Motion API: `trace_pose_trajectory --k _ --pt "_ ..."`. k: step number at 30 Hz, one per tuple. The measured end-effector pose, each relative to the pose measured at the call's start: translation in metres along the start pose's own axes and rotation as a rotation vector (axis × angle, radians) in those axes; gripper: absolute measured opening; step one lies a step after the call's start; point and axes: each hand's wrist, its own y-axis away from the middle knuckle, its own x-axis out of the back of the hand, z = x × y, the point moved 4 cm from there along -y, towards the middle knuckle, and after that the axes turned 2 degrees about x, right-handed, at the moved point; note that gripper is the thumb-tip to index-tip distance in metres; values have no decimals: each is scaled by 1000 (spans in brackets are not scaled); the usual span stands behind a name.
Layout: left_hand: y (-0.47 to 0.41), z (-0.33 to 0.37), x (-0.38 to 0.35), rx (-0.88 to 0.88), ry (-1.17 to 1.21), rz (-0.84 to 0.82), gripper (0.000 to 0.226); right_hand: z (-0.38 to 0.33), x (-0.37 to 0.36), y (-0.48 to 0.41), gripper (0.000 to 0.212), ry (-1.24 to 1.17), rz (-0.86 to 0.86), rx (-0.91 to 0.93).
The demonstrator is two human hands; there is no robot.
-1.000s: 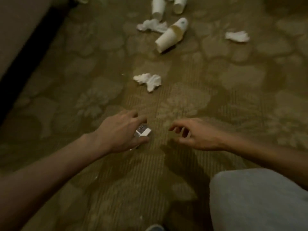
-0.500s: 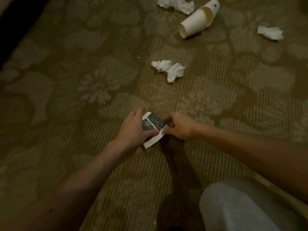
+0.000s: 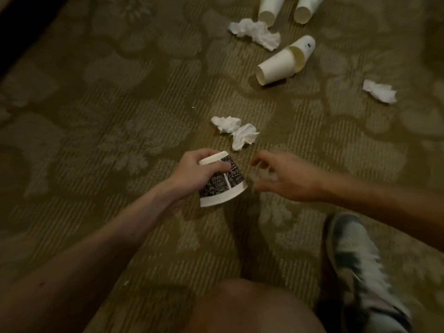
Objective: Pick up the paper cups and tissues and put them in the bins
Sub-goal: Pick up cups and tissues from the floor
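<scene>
Over the patterned carpet (image 3: 96, 116), your left hand (image 3: 192, 174) curls its fingers round the printed paper cup (image 3: 223, 191) near its base. It looks light and thin-walled, so squeeze gently. Your right hand (image 3: 288, 179) hovers beside it, fingers loosely spread. A soft crumpled tissue (image 3: 235, 131) lies just ahead.

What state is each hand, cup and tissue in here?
left hand: grips the printed cup
printed cup: held, tilted
right hand: empty, fingers loosely curled
near tissue: crumpled, untouched
white cup: lying on its side
far tissue: crumpled
right tissue: crumpled
top-left cup: on its side, cropped
top-right cup: on its side, cropped
</scene>
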Motion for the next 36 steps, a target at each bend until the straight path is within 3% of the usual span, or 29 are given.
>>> trace_pose_trajectory --k 5,11,14,18,20,22,26,29,32,36 --pt "-27 11 -3 113 25 104 11 33 26 -45 86 293 71 125" --pt "-52 36 11 93 -253 148 17 27 13 -120 102 405 45 350" --pt "-53 42 13 112 -282 177 17 20 8 -143 93 487 74 460" --pt "-52 54 11 111 -334 182 12 16 21 -161 58 434 87 527" --pt "-53 59 10 101 -355 177 13 20 22 -161 34 334 89 493" --pt "-56 65 4 98 -347 163 14 31 22 -154 25 191 79 352" --pt "-69 77 -36 71 -287 121 12 81 27 -116 59 -165 53 55" --pt "-80 94 -88 60 -237 35 15 127 40 -71 61 -416 160 -70" --pt "-85 113 -150 16 -221 -76 11 175 45 -27 51 -662 272 -179" --pt "-93 128 -220 -35 -276 -205 11 237 45 5 19 -938 317 -301"
